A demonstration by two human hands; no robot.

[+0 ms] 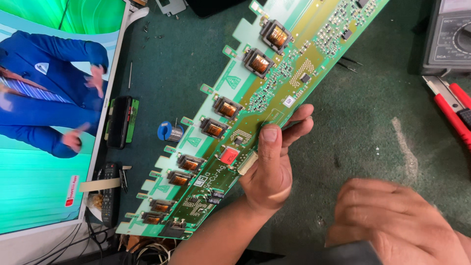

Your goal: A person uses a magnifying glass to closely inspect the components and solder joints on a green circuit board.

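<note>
Left hand (271, 169): gripping the long green circuit board (255, 113), thumb pressing on top, holding it tilted above the green mat (382, 127).
Right hand (397, 223): blurring, seemingly loosely curled, holding nothing.

lit green screen (44, 147) (far left), white-framed

right hand (400, 223): motion-blurred, cut off by the bottom edge
circuit board (274, 93): top end ran past the frame
multimeter (449, 37): cropped at the worktop's top right corner
</note>
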